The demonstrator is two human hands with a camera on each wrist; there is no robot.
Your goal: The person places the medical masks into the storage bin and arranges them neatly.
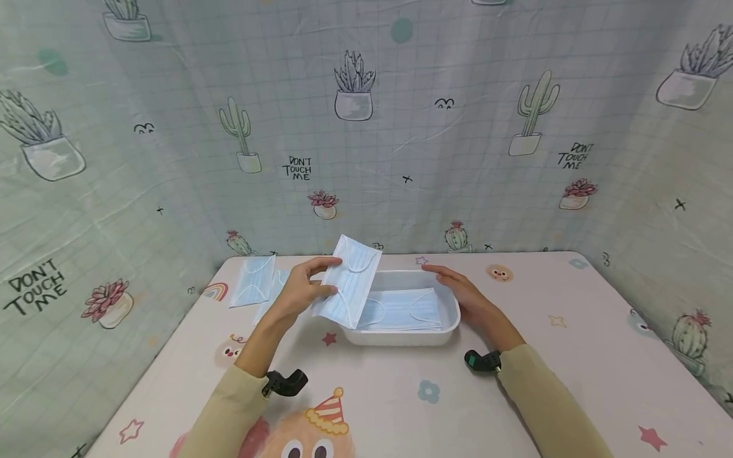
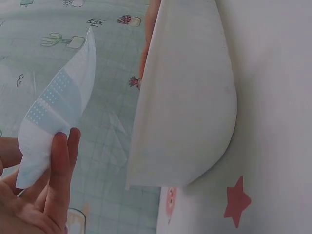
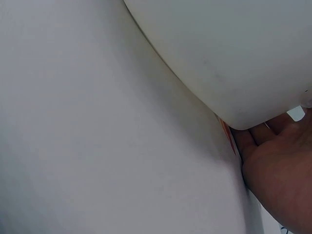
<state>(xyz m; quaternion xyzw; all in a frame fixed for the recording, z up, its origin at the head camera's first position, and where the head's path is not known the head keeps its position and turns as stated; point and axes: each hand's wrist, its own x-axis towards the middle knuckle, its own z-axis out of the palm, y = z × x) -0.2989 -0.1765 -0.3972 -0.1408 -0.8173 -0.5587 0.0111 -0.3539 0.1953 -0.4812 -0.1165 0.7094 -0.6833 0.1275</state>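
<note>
A pale blue face mask (image 1: 356,275) is pinched between the thumb and fingers of my left hand (image 1: 294,294), tilted over the left end of a white plastic box (image 1: 401,338). The left wrist view shows this mask (image 2: 61,100) edge-on and bent, beside the box's outer wall (image 2: 190,97). Inside the box lies a blue mask (image 1: 403,310) with its ear loops on top. My right hand (image 1: 472,302) rests against the box's right end, its fingers extended along the far corner. In the right wrist view, that hand (image 3: 280,163) is partly behind the box.
Left of the box, a mask (image 1: 253,281) lies flat on the table, and another mask (image 1: 279,284) beside it is partly hidden by my left hand. The white table cover (image 1: 515,394) has cartoon prints. A patterned curtain (image 1: 401,146) hangs behind and at both sides.
</note>
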